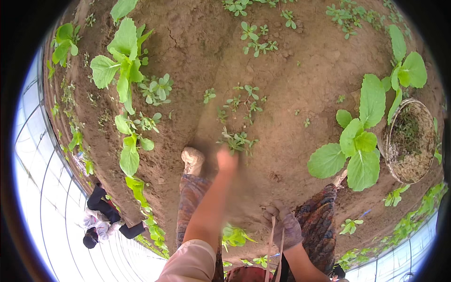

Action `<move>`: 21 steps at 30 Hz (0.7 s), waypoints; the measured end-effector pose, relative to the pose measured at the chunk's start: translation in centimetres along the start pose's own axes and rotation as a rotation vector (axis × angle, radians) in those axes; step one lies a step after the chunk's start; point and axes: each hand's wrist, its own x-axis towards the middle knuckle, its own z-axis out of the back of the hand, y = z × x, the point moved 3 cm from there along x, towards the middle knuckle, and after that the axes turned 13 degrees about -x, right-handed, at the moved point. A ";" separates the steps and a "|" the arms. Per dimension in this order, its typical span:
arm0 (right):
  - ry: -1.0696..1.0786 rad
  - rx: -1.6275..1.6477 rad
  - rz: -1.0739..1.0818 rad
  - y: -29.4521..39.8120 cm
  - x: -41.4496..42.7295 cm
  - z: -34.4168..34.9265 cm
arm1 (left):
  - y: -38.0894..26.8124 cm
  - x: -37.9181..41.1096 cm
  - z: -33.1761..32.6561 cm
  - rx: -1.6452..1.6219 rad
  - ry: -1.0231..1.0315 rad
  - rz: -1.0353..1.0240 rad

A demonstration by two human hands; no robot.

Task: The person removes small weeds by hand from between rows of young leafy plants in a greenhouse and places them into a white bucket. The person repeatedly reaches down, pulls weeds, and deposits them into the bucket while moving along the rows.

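My left hand (227, 159) is blurred and reaches down to the near edge of a small purslane-like weed (238, 141). Whether its fingers grip the stems cannot be made out. My right hand (287, 225), in a soiled grey-purple glove, is low over the soil beside my right knee, its fingers pointing down and forward. Two pale straps (270, 243) hang across that glove and partly cover it. Nothing can be seen in the right hand. More low weeds (246, 102) grow from the brown soil (282, 116) just ahead of my left hand.
Broad-leaved green seedlings stand in rows at left (123, 63) and right (359, 148). A dirty bucket (410, 141) holding pulled greenery is at far right. My left shoe (193, 160) rests on the soil. Another person (102, 218) bends over near the greenhouse wall (45, 197).
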 end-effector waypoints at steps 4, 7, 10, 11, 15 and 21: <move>-0.024 0.002 -0.006 0.1 0.1 0.2 | -1.6 0.5 0.5 -0.086 0.070 0.143; -0.010 0.009 0.009 0.4 -0.1 -0.1 | -0.3 1.2 1.6 -0.087 0.101 0.215; 0.024 0.031 0.033 0.2 0.0 -0.1 | 6.1 1.1 2.4 -0.459 0.160 0.356; -0.012 0.013 0.027 0.3 -0.1 -0.1 | 5.6 0.8 2.8 -0.642 0.165 0.425; -0.061 -0.020 0.022 0.5 -0.3 -0.2 | 2.1 0.3 4.4 -0.038 0.184 0.417; 0.046 0.095 0.014 0.2 0.0 0.2 | -0.8 0.7 1.2 0.326 0.239 0.153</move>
